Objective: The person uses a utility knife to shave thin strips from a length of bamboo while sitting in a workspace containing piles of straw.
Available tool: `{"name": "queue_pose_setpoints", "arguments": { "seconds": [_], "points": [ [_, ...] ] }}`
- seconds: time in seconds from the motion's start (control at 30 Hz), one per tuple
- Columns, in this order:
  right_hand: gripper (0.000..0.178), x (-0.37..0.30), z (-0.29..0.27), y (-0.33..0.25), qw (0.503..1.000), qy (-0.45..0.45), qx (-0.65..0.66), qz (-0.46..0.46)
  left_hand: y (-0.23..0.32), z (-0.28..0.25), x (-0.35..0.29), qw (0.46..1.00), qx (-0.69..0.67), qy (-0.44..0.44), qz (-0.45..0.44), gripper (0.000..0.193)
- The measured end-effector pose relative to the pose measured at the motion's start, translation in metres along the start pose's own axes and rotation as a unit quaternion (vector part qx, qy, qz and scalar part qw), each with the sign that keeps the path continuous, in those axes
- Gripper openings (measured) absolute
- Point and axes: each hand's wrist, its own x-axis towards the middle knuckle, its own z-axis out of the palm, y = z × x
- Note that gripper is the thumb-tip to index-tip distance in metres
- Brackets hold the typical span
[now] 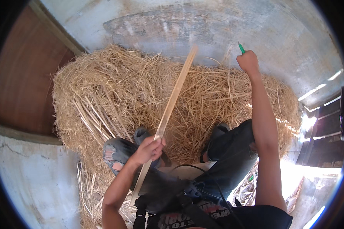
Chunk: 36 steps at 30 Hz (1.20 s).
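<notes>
A rough grey concrete wall (202, 26) fills the view from eleven to two o'clock, with a brown wooden door (23, 76) at nine and dark slatted boards (328, 126) in bright sun at three. Below it a big heap of dry straw (114, 91) covers the floor, and the person's grey shoes (141, 134) stand in it near the centre.

The left hand (149, 150) is closed around a long pale wooden slat (172, 99), gripping it in its lower part; the slat slants up from seven o'clock toward twelve, its far end near the wall. The right hand (248, 61) is stretched out at one o'clock, fingers curled around a green pencil (241, 47) whose tip points up at the wall.

By my reading, the step in hand is marking or measuring: slat held as a guide, pencil brought to the wall. The next move likely calls for steadying the slat while the pencil tip meets the surface.

No packages, labels or signs show; the only print is on the person's dark shirt (233, 217) at six o'clock.
</notes>
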Motion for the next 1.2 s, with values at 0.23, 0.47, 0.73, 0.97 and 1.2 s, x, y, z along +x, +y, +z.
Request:
{"name": "queue_pose_setpoints", "arguments": {
  "seconds": [0.23, 0.47, 0.73, 0.97, 1.2],
  "points": [
    [0.022, -0.136, -0.015, -0.101, 0.960, -0.196, 0.078, -0.185, 0.007, 0.002, 0.023, 0.990, 0.071, 0.034, 0.115, 0.045],
    [0.017, -0.210, 0.014, -0.130, 0.898, -0.277, 0.052, -0.338, 0.013, 0.010, 0.032, 0.991, 0.082, 0.090, 0.061, 0.045],
    [0.018, -0.245, 0.032, -0.134, 0.866, -0.300, 0.045, -0.397, 0.014, 0.015, 0.037, 0.988, 0.091, 0.105, 0.061, 0.045],
    [0.016, -0.232, 0.049, -0.136, 0.885, -0.286, 0.006, -0.366, 0.009, 0.009, 0.030, 0.982, 0.145, 0.114, 0.049, 0.042],
    [0.015, -0.216, 0.071, -0.140, 0.922, -0.231, 0.016, -0.310, 0.007, 0.006, 0.024, 0.985, 0.144, 0.096, 0.024, 0.042]
  ]
}}
